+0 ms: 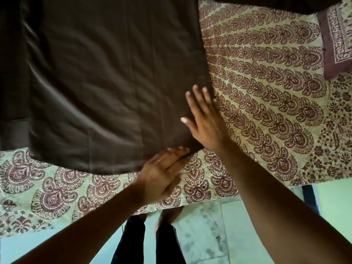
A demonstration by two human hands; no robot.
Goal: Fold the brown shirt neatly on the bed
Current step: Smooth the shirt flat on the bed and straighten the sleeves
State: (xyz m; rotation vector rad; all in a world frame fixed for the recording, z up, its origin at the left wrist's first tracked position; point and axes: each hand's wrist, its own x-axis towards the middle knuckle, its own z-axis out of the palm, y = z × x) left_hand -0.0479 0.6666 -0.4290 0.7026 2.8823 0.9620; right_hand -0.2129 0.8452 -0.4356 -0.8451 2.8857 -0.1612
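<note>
Head cam: brown shirt (106,79) spread flat on bed w/ patterned sheet (266,96). Right hand (204,119) open, fingers splayed, palm down on shirt's rt edge. Left hand (162,176) flat, fingers together, touching near corner, blurred. Gripping nothing.

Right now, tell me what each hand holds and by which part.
Nothing is gripped. The right hand lies flat, open, on the brown shirt near its right edge; the left hand rests open at its near corner.

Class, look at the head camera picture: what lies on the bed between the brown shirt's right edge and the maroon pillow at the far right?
In the head view, only bare patterned bedsheet lies between the brown shirt and the maroon pillow.
</note>
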